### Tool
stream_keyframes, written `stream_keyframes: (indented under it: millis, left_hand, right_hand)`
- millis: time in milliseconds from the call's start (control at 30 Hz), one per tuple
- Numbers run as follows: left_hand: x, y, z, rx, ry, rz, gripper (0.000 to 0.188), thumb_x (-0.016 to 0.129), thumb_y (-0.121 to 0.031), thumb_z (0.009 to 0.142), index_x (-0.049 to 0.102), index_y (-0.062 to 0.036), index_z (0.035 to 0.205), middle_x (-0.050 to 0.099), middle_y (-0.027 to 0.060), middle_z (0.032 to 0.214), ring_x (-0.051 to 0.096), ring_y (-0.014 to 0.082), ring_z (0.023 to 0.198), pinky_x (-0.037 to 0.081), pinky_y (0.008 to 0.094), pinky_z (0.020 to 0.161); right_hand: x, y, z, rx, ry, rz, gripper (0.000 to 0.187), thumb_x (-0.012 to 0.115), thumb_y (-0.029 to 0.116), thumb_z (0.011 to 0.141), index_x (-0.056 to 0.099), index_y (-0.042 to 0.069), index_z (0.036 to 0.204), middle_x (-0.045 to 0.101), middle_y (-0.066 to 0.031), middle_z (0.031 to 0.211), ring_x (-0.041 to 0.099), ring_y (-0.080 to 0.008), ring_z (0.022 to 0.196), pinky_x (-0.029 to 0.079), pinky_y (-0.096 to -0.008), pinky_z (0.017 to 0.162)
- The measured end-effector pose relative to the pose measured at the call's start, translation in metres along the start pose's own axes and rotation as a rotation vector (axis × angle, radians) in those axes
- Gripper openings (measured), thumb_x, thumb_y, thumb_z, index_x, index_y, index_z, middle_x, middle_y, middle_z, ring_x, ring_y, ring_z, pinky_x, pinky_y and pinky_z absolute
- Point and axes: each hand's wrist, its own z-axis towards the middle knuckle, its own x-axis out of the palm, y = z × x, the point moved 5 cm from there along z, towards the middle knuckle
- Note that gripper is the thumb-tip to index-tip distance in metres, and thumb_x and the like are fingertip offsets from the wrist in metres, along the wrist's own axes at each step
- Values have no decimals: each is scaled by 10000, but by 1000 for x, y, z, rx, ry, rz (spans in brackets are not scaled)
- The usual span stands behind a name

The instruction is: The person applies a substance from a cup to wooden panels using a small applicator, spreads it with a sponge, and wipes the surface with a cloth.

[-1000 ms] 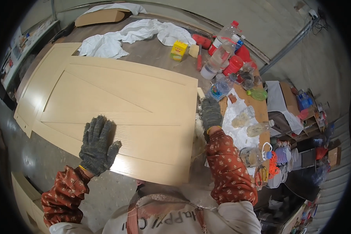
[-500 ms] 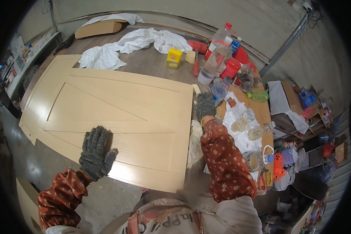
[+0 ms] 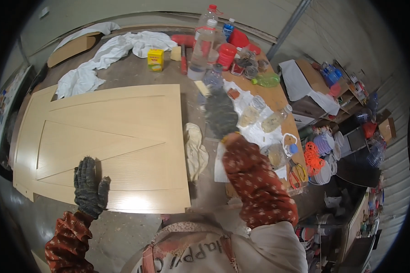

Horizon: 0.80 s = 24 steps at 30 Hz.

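A cream door panel (image 3: 109, 150) with raised trim lies flat on the table. My left hand (image 3: 90, 189), in a dark grey knitted glove, rests on its near edge with fingers stretched out. My right hand (image 3: 222, 113), gloved alike and blurred by motion, is right of the panel, apart from it. A small pale block (image 3: 202, 88) sticks out at its fingertips and appears gripped there. Beneath and beside that hand lies a white cloth (image 3: 271, 132) bearing a clear bottle (image 3: 278, 119). A crumpled cream cloth (image 3: 195, 152) lies between panel and right forearm.
Tall clear bottle (image 3: 202, 52), red jar (image 3: 226, 55) and green bottle (image 3: 266, 80) stand or lie at the back right. A yellow box (image 3: 155, 60) and white cloth (image 3: 146, 43) are behind the panel. Scissors (image 3: 298, 173) and orange cord (image 3: 314, 158) lie at the right edge.
My view has turned to the right, shifting the scene left. The right hand and pale block have moved away from the panel's right edge toward the white cloth. My left hand stays on the panel.
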Motion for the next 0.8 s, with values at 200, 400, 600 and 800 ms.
stream_keyframes:
  millis: [200,400,600,800]
  left_hand:
    - [-2,-4,5,-12,14,3,589,569,-229,861,366,34,1347,405,239,1353,372,392,1270,254,500,1069]
    - [-5,-4,4,-10,18,-28,591,571,-202,859,352,15,1363,405,219,1363,381,383,1267,276,480,1065]
    - [3,-5,7,-16,27,-69,550,556,-192,871,378,12,1350,413,216,1360,391,378,1262,285,464,1064]
    - [-3,-2,3,-65,23,-90,531,550,-150,876,377,1,1355,412,208,1367,383,364,1274,302,432,1062]
  right_hand:
    - [-160,-61,-2,364,116,569,294,587,97,834,573,82,1127,614,-32,821,525,-87,537,429,-239,468]
    - [-255,-149,18,554,20,-78,337,520,309,870,609,126,1138,671,-76,821,611,-168,671,486,-305,649]
    - [-219,-133,44,302,78,-246,343,603,250,819,628,40,1088,653,-113,936,595,-205,813,478,-310,740]
    - [-162,-51,16,195,276,83,333,649,129,822,601,-1,1125,649,-57,967,598,-134,828,487,-267,746]
